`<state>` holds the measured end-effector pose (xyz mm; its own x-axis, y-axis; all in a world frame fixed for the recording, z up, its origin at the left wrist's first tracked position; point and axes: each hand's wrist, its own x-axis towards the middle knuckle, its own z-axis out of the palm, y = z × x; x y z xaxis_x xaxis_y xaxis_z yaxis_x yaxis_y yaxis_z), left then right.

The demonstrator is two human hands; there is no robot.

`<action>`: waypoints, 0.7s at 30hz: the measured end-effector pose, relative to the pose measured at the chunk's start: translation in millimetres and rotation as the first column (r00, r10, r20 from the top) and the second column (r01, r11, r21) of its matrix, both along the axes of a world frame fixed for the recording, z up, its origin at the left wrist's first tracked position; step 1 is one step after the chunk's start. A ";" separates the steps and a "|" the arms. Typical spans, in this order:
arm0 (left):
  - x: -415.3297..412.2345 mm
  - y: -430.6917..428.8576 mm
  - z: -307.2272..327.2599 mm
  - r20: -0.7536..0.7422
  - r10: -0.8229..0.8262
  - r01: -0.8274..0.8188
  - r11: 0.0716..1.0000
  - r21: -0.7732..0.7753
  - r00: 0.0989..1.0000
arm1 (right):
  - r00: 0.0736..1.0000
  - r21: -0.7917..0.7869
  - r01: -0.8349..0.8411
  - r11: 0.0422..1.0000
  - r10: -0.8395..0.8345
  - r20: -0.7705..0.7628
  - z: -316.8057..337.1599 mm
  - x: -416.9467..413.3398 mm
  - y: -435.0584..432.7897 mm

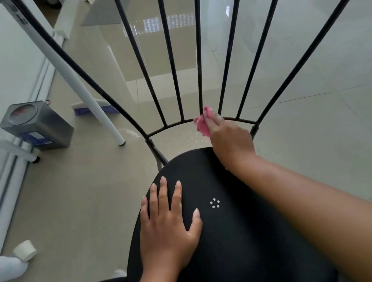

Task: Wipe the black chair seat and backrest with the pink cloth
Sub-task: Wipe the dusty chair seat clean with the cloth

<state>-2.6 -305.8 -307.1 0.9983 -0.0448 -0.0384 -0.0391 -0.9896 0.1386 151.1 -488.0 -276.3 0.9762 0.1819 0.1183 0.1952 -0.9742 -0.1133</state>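
The black chair seat (232,239) fills the lower middle, with a small ring of white dots near its centre. Its backrest (170,57) is a fan of thin black metal bars rising from a curved lower rail. My right hand (231,140) holds the pink cloth (203,121) bunched against the lower rail, at the foot of a middle bar. My left hand (168,223) lies flat on the left part of the seat, fingers spread and straight.
White table legs (78,83) slant down left of the chair. A metal tin (39,126) stands on the floor by the wall, a broom head (98,106) behind the leg. A roll of tape (25,249) and a white bottle (3,268) lie at lower left.
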 end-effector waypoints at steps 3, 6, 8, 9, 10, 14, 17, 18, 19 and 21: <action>0.2 -0.6 0.7 -0.003 -0.001 0.001 1.000 -0.006 1.000 | 0.988 -0.180 -0.146 0.973 0.133 -0.083 8.2 -2.7 -20.9; -0.3 0.1 0.0 -0.003 0.002 -0.002 1.000 0.000 1.000 | 0.993 -0.026 -0.092 0.995 0.094 0.076 15.1 -1.7 -18.3; -0.4 0.1 0.3 -0.002 0.004 -0.004 1.000 -0.001 1.000 | 0.972 0.086 -0.043 0.995 0.022 0.234 16.5 2.3 -7.8; -0.4 0.2 0.4 -0.001 0.005 -0.005 1.000 -0.001 1.000 | 0.974 0.083 -0.014 0.996 -0.005 0.224 18.1 5.8 -2.0; -0.1 0.0 0.4 -0.002 0.005 -0.005 1.000 0.000 1.000 | 0.988 0.050 0.017 0.999 -0.024 0.153 17.8 9.6 3.1; 0.3 0.5 0.9 -0.011 0.011 -0.011 1.000 0.002 1.000 | 0.997 -0.061 0.074 0.995 -0.074 -0.003 16.5 10.0 13.9; -0.3 -0.4 3.0 -0.015 0.004 -0.004 1.000 0.000 1.000 | 0.997 -0.020 -0.036 0.999 0.034 -0.076 7.7 -12.0 -9.3; 0.4 -0.5 2.7 -0.010 0.002 -0.002 1.000 0.000 1.000 | 0.997 0.042 -0.024 0.999 0.027 -0.076 8.5 -18.8 -22.1; 0.8 -0.1 1.3 -0.003 0.003 -0.003 1.000 0.004 1.000 | 1.000 0.111 0.010 0.994 -0.007 -0.030 11.7 -23.6 -34.4; 0.1 0.6 -1.3 0.002 0.005 -0.005 1.000 0.014 1.000 | 0.984 0.222 0.032 0.975 -0.070 0.165 17.4 -24.5 -48.5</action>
